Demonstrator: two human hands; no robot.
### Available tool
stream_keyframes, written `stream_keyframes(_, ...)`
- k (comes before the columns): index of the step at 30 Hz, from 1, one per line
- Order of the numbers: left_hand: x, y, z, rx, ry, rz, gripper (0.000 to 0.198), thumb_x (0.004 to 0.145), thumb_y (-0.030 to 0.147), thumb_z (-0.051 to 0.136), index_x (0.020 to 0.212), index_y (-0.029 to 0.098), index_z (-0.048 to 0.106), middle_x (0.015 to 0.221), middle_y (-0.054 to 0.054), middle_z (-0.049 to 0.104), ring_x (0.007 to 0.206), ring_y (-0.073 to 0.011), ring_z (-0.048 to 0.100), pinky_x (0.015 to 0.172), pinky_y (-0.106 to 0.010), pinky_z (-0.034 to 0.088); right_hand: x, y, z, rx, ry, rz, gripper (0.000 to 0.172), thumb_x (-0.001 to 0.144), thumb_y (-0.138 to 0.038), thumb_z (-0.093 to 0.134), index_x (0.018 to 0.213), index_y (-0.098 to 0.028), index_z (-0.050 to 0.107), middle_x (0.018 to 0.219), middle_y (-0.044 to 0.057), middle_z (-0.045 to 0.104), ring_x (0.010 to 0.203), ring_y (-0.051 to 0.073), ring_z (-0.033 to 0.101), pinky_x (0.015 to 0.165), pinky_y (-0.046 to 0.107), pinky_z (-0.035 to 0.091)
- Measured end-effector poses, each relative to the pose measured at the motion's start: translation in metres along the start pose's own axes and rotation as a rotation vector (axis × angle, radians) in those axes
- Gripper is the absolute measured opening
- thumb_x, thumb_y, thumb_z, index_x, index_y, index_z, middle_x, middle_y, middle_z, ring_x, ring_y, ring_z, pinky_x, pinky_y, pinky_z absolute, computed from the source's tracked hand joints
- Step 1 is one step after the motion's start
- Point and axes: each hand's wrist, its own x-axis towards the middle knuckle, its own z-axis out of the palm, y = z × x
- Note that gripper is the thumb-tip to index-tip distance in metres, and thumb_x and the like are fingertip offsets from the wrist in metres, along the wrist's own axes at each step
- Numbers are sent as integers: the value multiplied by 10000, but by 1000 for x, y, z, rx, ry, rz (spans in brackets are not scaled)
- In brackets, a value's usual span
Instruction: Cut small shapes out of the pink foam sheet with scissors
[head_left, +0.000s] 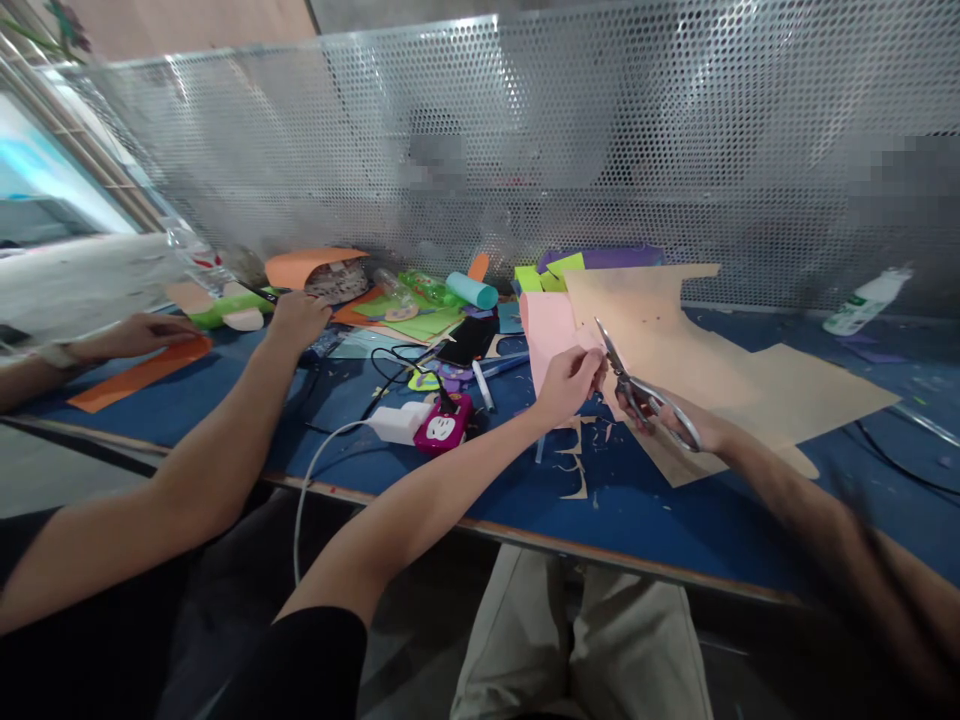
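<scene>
My left hand (571, 386) is closed, its fingertips pinched at the edge of a pink paper sheet (549, 322). The part between the fingertips is mostly hidden. In my right hand (660, 412) is a pair of metal scissors (619, 372), with the blades pointing up and away, close beside the left fingertips. Under and behind the scissors spreads a large tan paper sheet (697, 355) with cut-out edges. Thin tan paper scraps (576, 470) lie on the blue table below my hands.
At the left, a co-worker's hands (298, 318) are near an orange paper strip (142, 378). A magenta power adapter (444, 424) with a white plug and cable sits left of my forearm. A white bottle (868, 300) stands tilted at the right. Behind rises a perforated metal screen (480, 150).
</scene>
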Motion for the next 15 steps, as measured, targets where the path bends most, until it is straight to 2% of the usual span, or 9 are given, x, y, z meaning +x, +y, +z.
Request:
stream_keyframes(3,0,0,1,12,30,21,582,1027,677,570,711,188,556,538,34,508,482,-83,447,526,-254,366,-1,0,0,-28,4,-22,727,745,-846,481,1177,-265,553,1012,50,511,727,171,476,625,320,500)
stream_keyframes(7,0,1,2,-2,39,38,599,1025,692,572,698,191,543,540,27,508,486,-89,447,528,-262,370,0,-3,1,-39,1,-40,721,765,-837,458,1190,-262,549,995,47,514,731,175,468,647,324,500)
stream_keyframes(15,0,-5,-4,41,10,32,549,1033,659,570,759,183,581,558,34,523,524,-92,485,562,-245,409,0,7,-2,-74,30,5,757,714,-874,458,1102,-233,570,861,16,523,616,142,455,542,287,461)
